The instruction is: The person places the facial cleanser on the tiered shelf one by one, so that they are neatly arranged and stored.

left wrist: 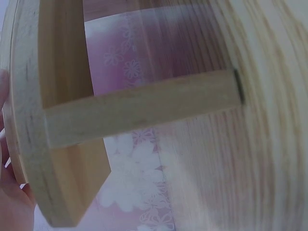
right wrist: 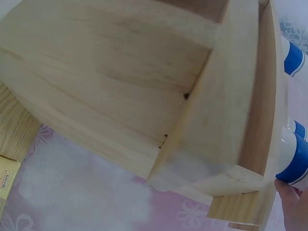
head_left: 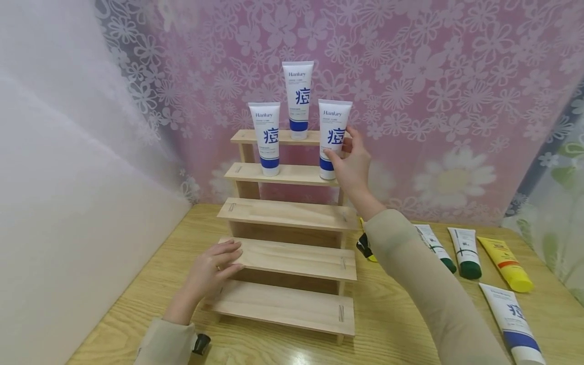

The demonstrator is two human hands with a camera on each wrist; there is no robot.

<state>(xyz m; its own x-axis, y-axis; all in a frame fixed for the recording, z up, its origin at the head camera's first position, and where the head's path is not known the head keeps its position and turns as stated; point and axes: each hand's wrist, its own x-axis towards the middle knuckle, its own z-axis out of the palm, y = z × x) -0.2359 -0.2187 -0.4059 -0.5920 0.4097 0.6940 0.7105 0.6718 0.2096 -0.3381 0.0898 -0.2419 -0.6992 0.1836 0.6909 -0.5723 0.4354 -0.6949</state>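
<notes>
The tube (head_left: 334, 124) pinched in the right hand (head_left: 355, 165) should be released only once its cap (head_left: 327, 174) sits flat, with the rack (head_left: 292, 257) lightly steadied by the loose-fingered left hand (head_left: 213, 267)

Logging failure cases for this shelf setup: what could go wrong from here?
1. The right grip holds a Hankey tube cap-down near the front edge of the second-highest tier; it might tip off on release.
2. The top-tier Hankey tube stands on its cap, behind and to the left; a careless retreat could knock it.
3. The left grip rests on the second-lowest tier; pressing there might shift the wooden stepped rack.
</notes>
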